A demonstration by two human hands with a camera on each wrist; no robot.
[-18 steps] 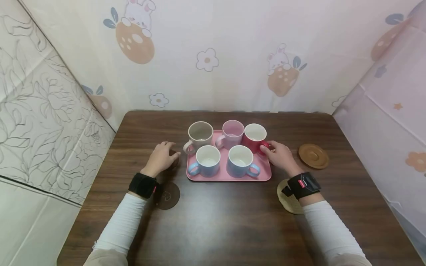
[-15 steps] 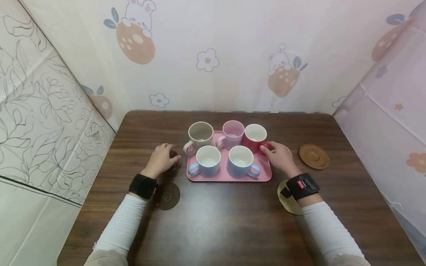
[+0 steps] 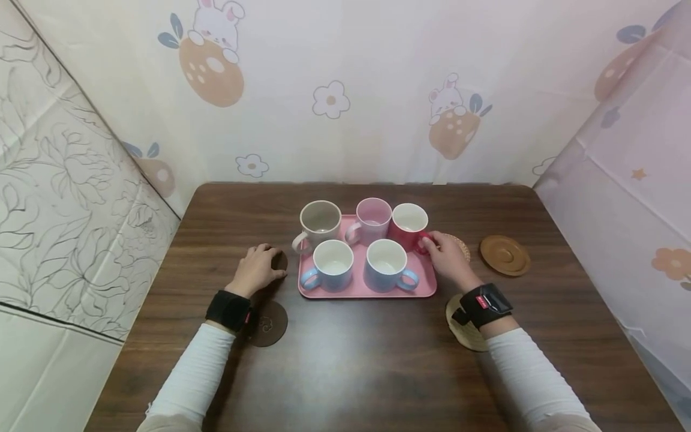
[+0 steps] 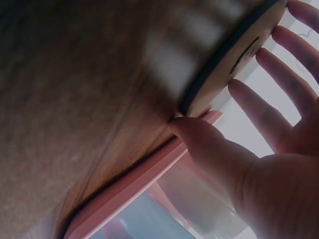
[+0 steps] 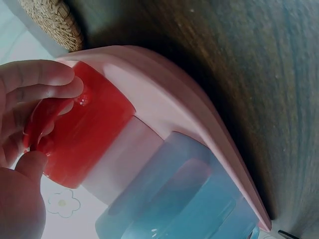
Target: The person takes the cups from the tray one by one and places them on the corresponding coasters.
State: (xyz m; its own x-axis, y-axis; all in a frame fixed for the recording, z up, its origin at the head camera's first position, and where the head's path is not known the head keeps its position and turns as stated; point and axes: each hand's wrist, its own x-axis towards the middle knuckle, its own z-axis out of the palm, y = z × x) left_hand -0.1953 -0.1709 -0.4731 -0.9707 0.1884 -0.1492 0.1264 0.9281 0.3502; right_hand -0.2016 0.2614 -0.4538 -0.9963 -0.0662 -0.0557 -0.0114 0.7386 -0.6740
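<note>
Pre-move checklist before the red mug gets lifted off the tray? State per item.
1. Right hand grip on the glossy red ceramic mug: fingers curl round its handle in the right wrist view. Ok.
2. Red mug upright on the pink rectangular plastic tray: ok.
3. Red mug apart from the pale pink ceramic mug: they look to be touching. Cannot tell.
4. Landing spot: round woven straw coaster is partly behind the right hand; the round brown wooden coaster is uncovered. Ok.
5. Left hand off the tray: it touches a dark round wooden coaster. Ok.
</note>
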